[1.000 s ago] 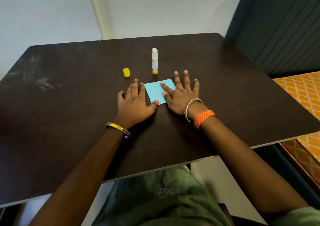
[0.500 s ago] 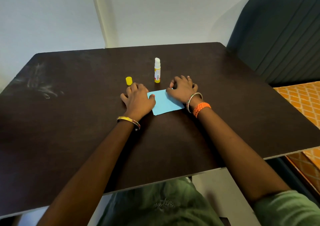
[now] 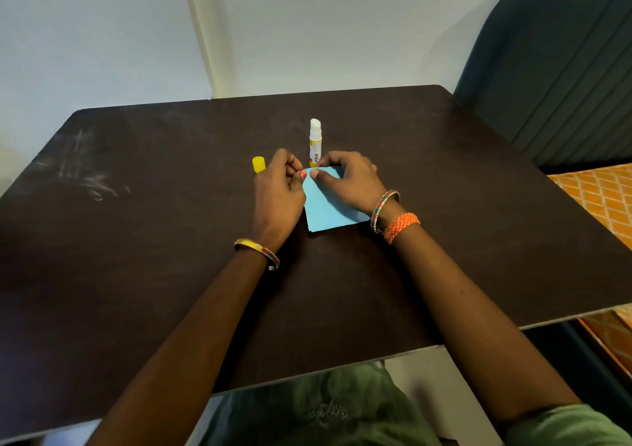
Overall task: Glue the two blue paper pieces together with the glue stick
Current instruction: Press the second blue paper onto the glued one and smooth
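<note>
The light blue paper (image 3: 328, 211) lies near the middle of the dark table (image 3: 136, 240); I cannot tell two sheets apart. Its far left corner is lifted. My left hand (image 3: 278, 189) pinches that corner between thumb and fingers. My right hand (image 3: 349, 179) also pinches the far edge with its thumb on top, covering the paper's right part. The uncapped glue stick (image 3: 315, 139) stands upright just behind my hands. Its yellow cap (image 3: 259, 164) stands to the left, close to my left hand.
Whitish scuff marks (image 3: 89, 179) show on the table's left side. A dark padded seat back (image 3: 554, 69) stands at the right, with an orange patterned cloth (image 3: 598, 192) below it. A pale wall lies behind the table.
Both hands went from lying flat on the paper to curling at its far edge, and now they pinch and lift the far left corner. The camera view tilted slightly.
</note>
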